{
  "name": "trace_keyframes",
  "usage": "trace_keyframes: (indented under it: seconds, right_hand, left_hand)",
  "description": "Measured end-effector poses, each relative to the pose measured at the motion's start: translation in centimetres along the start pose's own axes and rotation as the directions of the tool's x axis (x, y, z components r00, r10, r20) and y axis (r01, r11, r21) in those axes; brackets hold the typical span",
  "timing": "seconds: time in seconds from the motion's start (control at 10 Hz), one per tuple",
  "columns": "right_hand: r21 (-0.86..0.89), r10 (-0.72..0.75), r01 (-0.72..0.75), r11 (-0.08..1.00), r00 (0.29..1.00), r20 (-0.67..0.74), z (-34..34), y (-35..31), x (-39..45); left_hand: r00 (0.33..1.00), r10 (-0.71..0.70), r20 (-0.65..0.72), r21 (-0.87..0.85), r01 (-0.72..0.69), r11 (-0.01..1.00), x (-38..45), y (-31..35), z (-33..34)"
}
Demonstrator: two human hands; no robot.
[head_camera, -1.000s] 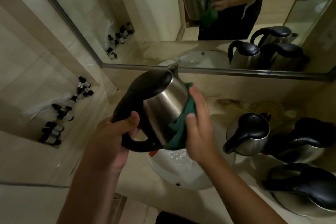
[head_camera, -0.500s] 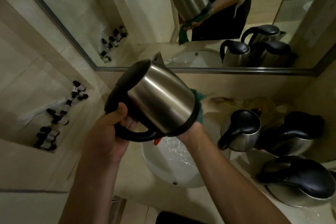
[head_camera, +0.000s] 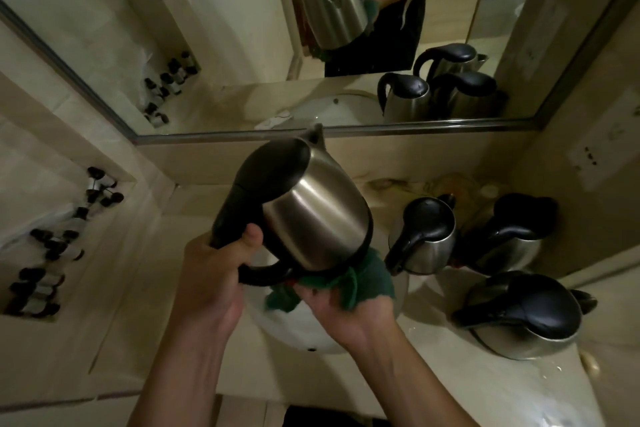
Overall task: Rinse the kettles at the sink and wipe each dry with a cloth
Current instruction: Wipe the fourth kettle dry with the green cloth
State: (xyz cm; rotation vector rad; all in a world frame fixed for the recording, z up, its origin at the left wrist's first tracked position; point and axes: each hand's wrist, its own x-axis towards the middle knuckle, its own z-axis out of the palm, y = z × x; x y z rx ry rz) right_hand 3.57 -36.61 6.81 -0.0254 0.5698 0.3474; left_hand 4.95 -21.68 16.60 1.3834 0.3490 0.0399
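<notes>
A steel kettle (head_camera: 311,222) with a black lid and handle hangs tilted over the white sink (head_camera: 294,333). My left hand (head_camera: 211,274) grips its black handle. Under the kettle's base, my right hand (head_camera: 349,308) holds a green cloth (head_camera: 360,281) pressed against the bottom. The base itself is hidden by the cloth. Three more steel kettles stand on the counter at the right: one next to the sink (head_camera: 426,239), one behind it (head_camera: 512,236), one nearest me (head_camera: 526,319).
A mirror (head_camera: 346,28) runs along the wall behind the sink. A recessed shelf at the left holds several small dark-capped bottles (head_camera: 52,253). The beige counter (head_camera: 450,374) at the front right is wet. A wall socket (head_camera: 588,159) sits at the far right.
The kettle has been tilted further, its base now toward me. My right hand with the cloth went from the kettle's side to underneath its base. The left hand kept its grip.
</notes>
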Motion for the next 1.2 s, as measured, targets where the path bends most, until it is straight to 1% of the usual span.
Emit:
trace_keyframes:
  seconds: [0.1,0.2,0.3,0.4,0.5,0.6,0.7,0.8,0.9,1.0,1.1,1.2]
  right_hand:
    - [-0.086,-0.195,0.191,0.978,0.98,-0.036,0.0,-2.3,0.0]
    - [-0.212,-0.252,0.255,0.943,0.967,0.039,1.7,-4.7,-0.1]
    - [-0.487,-0.332,0.321,0.812,0.941,0.067,3.1,-6.4,0.1]
    - [-0.759,-0.414,0.31,0.572,0.908,0.059,4.0,-6.5,-0.8]
    - [-0.915,-0.473,0.226,0.334,0.88,0.045,3.0,-5.3,-2.9]
    - [-0.973,-0.506,0.169,0.159,0.86,0.067,0.0,-4.1,-5.5]
    - [-0.996,-0.447,0.049,0.076,0.895,0.01,-3.6,-3.1,-7.8]
    - [-0.98,-0.541,0.065,0.188,0.84,-0.048,-5.2,-3.5,-8.8]
    - [-0.985,-0.659,0.03,0.172,0.747,-0.092,-5.8,-5.5,-9.4]
    - [-0.997,-0.72,-0.071,-0.012,0.692,-0.041,-7.7,-8.0,-10.4]
    - [-0.974,-0.746,-0.192,-0.12,0.664,-0.039,-9.2,-9.7,-11.2]
    - [-0.955,-0.744,-0.268,-0.132,0.663,-0.084,-10.3,-10.9,-11.3]
  left_hand:
    - [0.997,0.043,0.063,0.131,-0.051,0.99,-1.1,0.1,0.4]
    - [0.984,0.073,0.163,0.107,-0.091,0.99,-2.1,0.2,0.4]
    - [0.983,0.066,0.174,0.1,-0.084,0.991,-2.4,0.3,0.7]
    - [0.994,0.03,0.104,0.103,-0.041,0.994,-2.1,-0.3,0.5]
    - [0.993,-0.052,0.102,0.104,0.042,0.994,-2.4,-1.3,0.2]
    - [0.983,-0.12,0.14,0.147,0.099,0.984,-3.1,-3.5,0.5]
    - [0.976,-0.157,0.154,0.249,0.115,0.962,-3.6,-6.6,1.4]
    - [0.962,-0.192,0.194,0.388,0.104,0.916,-3.7,-9.9,2.6]
    - [0.946,-0.228,0.23,0.48,0.094,0.872,-3.7,-12.8,3.8]
    - [0.945,-0.169,0.279,0.557,-0.016,0.83,-3.5,-14.5,5.2]
    - [0.929,-0.162,0.331,0.569,-0.06,0.82,-3.2,-15.9,6.5]
    - [0.919,-0.187,0.346,0.598,-0.063,0.799,-2.8,-17.4,7.4]
